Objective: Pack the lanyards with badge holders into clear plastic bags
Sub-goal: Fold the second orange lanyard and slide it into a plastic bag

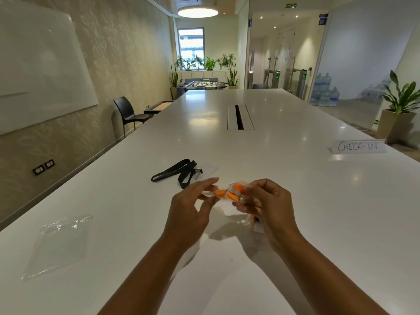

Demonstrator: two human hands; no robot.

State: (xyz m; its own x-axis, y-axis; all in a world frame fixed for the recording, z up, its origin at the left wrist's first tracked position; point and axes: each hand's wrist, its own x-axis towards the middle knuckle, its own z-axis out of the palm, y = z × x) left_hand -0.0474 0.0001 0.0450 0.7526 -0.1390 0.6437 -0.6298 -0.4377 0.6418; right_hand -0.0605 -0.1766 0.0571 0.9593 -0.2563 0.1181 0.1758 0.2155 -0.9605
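Observation:
An orange lanyard (229, 194) is bunched up between my hands a little above the white table (295, 201), wrapped in clear plastic that blurs its outline. My right hand (266, 201) grips the bundle at its right end. My left hand (193, 205) pinches the left end of the plastic with thumb and fingertips. A black lanyard (176, 172) with a metal clip lies flat on the table just beyond my hands, its clip resting on a faint clear holder. An empty clear plastic bag (61, 244) lies at the near left.
A folded "CHECK-IN" card (358, 146) stands at the right of the table. A cable slot (238, 117) runs along the table's middle farther back. A black chair (129, 114) stands by the left edge, a potted plant (400, 110) beyond the right edge.

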